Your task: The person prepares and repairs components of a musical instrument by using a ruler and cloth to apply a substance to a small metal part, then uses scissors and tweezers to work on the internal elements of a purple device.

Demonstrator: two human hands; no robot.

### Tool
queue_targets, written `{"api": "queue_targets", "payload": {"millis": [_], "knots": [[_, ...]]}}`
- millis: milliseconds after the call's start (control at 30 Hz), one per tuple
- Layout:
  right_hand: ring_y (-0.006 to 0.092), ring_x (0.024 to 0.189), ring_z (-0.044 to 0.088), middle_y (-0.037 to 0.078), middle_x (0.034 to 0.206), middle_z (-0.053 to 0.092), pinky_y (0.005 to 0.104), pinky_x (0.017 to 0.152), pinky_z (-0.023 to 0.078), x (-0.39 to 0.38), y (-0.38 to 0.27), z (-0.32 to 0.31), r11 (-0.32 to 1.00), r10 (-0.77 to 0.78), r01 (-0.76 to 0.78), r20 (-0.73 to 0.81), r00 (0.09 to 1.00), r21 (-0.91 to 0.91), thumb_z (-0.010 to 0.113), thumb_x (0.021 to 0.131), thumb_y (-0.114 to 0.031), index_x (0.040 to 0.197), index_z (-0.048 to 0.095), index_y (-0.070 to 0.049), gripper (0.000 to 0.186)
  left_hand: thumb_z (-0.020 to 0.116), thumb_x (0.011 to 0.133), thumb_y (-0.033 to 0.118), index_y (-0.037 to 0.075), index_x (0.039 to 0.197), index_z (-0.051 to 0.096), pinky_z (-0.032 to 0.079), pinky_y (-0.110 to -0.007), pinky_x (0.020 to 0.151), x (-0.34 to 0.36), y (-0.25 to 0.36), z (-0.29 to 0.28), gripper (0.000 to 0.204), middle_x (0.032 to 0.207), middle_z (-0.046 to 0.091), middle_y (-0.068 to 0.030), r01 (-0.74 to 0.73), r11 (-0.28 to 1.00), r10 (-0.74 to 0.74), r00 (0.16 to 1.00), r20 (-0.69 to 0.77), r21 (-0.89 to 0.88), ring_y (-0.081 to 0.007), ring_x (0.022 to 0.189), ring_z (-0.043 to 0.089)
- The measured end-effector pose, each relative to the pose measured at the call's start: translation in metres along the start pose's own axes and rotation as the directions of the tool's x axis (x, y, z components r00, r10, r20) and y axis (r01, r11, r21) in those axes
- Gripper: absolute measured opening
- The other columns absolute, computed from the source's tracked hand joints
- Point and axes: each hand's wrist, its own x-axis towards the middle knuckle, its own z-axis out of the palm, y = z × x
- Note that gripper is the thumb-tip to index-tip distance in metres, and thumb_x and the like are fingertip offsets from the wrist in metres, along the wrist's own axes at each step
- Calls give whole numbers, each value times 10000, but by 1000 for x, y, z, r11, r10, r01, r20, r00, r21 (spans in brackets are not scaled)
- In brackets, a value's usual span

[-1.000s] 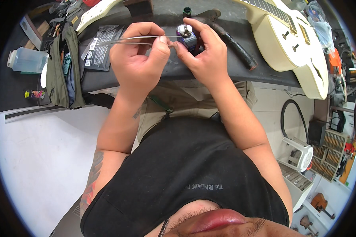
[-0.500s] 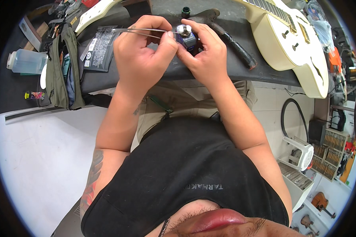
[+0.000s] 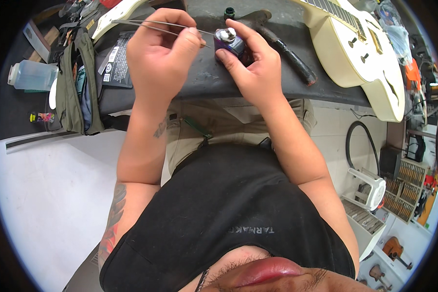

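Note:
Between the thumb and fingers of my left hand (image 3: 163,58) is a pair of long thin metal tweezers (image 3: 131,22). Their tips spread apart just left of a small dark box-shaped vape device (image 3: 236,45), which my right hand (image 3: 260,68) grips round its side. White cotton (image 3: 226,34) sits in the round metal top of the device, facing up. The upper tweezer tip comes close to that top; whether it touches, I cannot tell. Behind the device stands a small dark green round piece (image 3: 229,12).
A hammer (image 3: 292,58) lies right of my hands on the dark bench mat (image 3: 199,80). Further right rests a cream guitar body (image 3: 348,53). Leftward are a black printed pouch (image 3: 119,65), an olive bag (image 3: 73,87) and a clear plastic bottle (image 3: 34,75).
My left hand has drawn left, away from the device, with the tweezers, and their tips now spread wider. More of the device's top and side shows. My right hand has barely moved.

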Motion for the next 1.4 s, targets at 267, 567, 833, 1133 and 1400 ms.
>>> {"api": "queue_targets", "payload": {"millis": [267, 567, 833, 1133, 1400], "knots": [[275, 1180, 717, 138, 1258, 758, 387, 1050, 546, 6, 12, -1, 964, 37, -23, -49, 998, 263, 830, 961, -129, 1326, 758, -28, 385, 691, 1060, 55, -30, 1130, 717, 598, -297, 714, 7, -26, -6, 113, 919, 790, -124, 174, 896, -177, 984, 29, -409, -191, 819, 783], [288, 1186, 680, 135, 1302, 689, 385, 1034, 534, 4, 10, -1, 979, 1, 14, -71, 997, 204, 774, 992, -143, 1384, 759, -45, 405, 689, 1064, 30, -11, 1208, 710, 600, -321, 728, 3, -38, 1, 151, 1033, 799, -143, 229, 853, -211, 973, 92, -468, -251, 874, 816], [275, 1164, 675, 122, 1290, 684, 370, 1016, 531, 5, 11, 0, 977, -14, 30, -74, 997, 210, 770, 1000, -143, 1393, 757, -47, 405, 700, 1062, 51, -15, 1195, 711, 601, -323, 726, 6, -39, 3, 149, 1035, 799, -141, 211, 840, -194, 977, 86, -500, -245, 876, 813], [280, 1271, 684, 149, 1363, 734, 374, 1124, 508, 5, 13, -2, 962, 16, -10, -20, 1000, 274, 721, 1045, -131, 1505, 711, -23, 472, 696, 1059, 50, -16, 1189, 713, 602, -320, 729, 10, -40, -2, 147, 1040, 797, -143, 213, 849, -183, 977, 109, -484, -233, 876, 805], [276, 1276, 677, 150, 1361, 742, 377, 1138, 501, 5, 14, -2, 949, 43, -42, 2, 999, 311, 709, 1049, -125, 1510, 706, -21, 473, 699, 1053, 46, -11, 1187, 715, 601, -320, 731, 15, -51, -5, 146, 1035, 793, -137, 241, 835, -192, 970, 149, -495, -221, 891, 792]]}}
